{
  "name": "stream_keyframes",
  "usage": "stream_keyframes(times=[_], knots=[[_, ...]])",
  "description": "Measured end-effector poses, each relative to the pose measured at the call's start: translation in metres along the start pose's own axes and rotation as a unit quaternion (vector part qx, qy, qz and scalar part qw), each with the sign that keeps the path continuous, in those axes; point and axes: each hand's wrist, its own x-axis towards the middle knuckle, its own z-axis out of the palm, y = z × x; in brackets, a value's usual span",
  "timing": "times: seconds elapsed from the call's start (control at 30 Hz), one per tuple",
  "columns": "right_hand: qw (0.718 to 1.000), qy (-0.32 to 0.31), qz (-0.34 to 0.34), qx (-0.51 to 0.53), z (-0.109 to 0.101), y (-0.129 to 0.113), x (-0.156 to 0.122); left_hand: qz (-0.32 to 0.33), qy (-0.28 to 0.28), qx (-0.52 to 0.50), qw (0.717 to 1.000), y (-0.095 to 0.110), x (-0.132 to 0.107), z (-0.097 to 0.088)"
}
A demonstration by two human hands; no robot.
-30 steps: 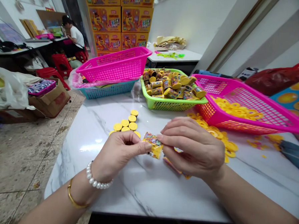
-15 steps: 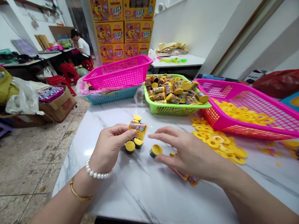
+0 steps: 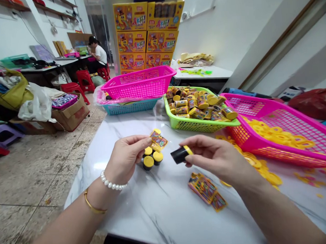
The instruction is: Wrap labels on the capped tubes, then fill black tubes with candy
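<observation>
Just left of the frame's centre, our left hand [image 3: 126,158] pinches a colourful label [image 3: 159,141] between thumb and forefinger, above a cluster of yellow-lidded cups [image 3: 151,161] standing on the marble table [image 3: 156,209]. Right of centre, our right hand [image 3: 216,157] grips a small black cup [image 3: 180,155] with a yellow lid, held on its side, close to the label but not touching it. Below that hand, a stack of labels [image 3: 203,187] lies flat on the table. Higher up, a green basket [image 3: 201,125] holds labelled cups, and a pink basket [image 3: 262,146] at the right holds yellow rings.
</observation>
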Motion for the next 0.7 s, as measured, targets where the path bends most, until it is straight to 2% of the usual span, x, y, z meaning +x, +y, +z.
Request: stream_keyframes(times=[0.07, 0.13, 0.27, 0.47, 0.7], knots=[[0.991, 0.015, 0.006, 0.13, 0.001, 0.0, 0.001, -0.014, -0.01, -0.004, 1.0, -0.003, 0.001, 0.0], [0.982, 0.027, 0.008, 0.185, 0.006, 0.001, 0.001, -0.029, -0.025, -0.006, 0.999, -0.006, 0.001, 0.001], [0.979, 0.037, 0.024, 0.198, 0.016, 0.007, -0.001, -0.031, -0.048, -0.009, 0.998, -0.01, -0.001, 0.0], [0.98, 0.07, 0.005, 0.187, 0.017, 0.016, 0.001, -0.058, -0.088, -0.036, 0.994, -0.01, -0.002, -0.001], [0.964, 0.086, 0.035, 0.247, 0.025, 0.012, -0.001, -0.086, -0.118, -0.045, 0.988, -0.012, -0.003, 0.003]])
